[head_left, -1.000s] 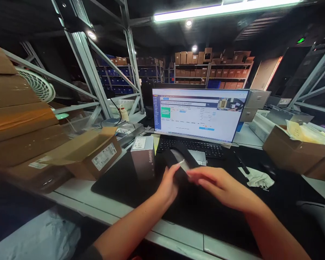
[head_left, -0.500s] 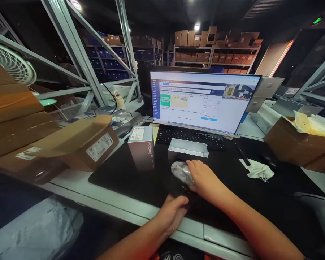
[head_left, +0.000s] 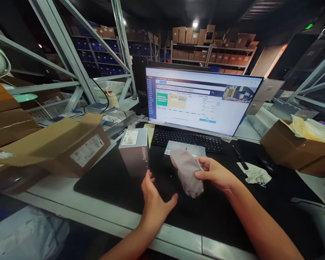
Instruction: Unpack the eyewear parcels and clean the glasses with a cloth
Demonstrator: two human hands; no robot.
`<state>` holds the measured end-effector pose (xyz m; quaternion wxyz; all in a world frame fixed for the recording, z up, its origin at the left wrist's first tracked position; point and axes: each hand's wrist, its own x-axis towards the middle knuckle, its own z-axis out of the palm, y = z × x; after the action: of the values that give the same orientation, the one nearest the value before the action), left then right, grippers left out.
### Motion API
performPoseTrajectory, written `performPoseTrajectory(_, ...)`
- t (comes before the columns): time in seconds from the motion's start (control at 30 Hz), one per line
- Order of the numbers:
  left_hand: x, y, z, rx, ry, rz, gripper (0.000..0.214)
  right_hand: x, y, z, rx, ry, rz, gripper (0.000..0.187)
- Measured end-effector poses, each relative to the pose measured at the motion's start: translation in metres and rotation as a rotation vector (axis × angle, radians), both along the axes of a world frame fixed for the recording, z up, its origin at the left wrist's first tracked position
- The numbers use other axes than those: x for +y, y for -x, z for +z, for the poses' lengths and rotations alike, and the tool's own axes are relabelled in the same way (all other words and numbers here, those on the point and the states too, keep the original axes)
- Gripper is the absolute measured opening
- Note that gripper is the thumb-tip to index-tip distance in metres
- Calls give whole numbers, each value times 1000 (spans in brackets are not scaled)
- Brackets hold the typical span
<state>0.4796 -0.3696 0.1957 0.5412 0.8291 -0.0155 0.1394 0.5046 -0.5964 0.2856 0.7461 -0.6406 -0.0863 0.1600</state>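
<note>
My right hand [head_left: 215,174] is closed on a grey soft pouch [head_left: 187,171], holding it up just above the black desk mat [head_left: 108,180]. My left hand [head_left: 154,198] hovers open below and to the left of the pouch, palm turned towards it, holding nothing. Behind the pouch lies a shallow silver box tray [head_left: 184,147], in front of a black keyboard [head_left: 188,138]. An upright silver product box [head_left: 135,153] with a white label stands to the left of my hands.
A lit monitor [head_left: 202,101] faces me. An open cardboard box [head_left: 62,144] lies at the left, another with paper filling [head_left: 295,144] at the right. A crumpled white cloth [head_left: 256,175] and a black pen [head_left: 238,157] rest on the mat. Metal racking and shelves of boxes stand behind.
My right hand lifted the grey pouch off the mat. My left hand rose from the desk edge and opened beside it. The view shifted slightly down and left.
</note>
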Motion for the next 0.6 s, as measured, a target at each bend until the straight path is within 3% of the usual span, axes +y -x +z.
performPoseTrajectory(0.1,10,-7,23,-225,-235,-188,106,11,-1,-3,-16,-116,-184,53)
performPoseTrajectory(0.23,16,-20,63,-450,-424,-491,98,24,3,-3,-131,-273,-380,53)
performPoseTrajectory(0.33,13,-33,89,-699,-517,-538,84,21,7,4,-193,-317,-455,52)
performPoseTrajectory(0.43,5,-44,114,-763,-552,-630,63,13,14,11,-260,-247,-487,55)
performPoseTrajectory(0.53,-5,-50,135,-612,-510,-839,50,12,20,15,-319,-60,-420,50)
performPoseTrajectory(0.6,-10,-54,141,-558,-420,-886,39,15,20,14,-323,19,-363,46)
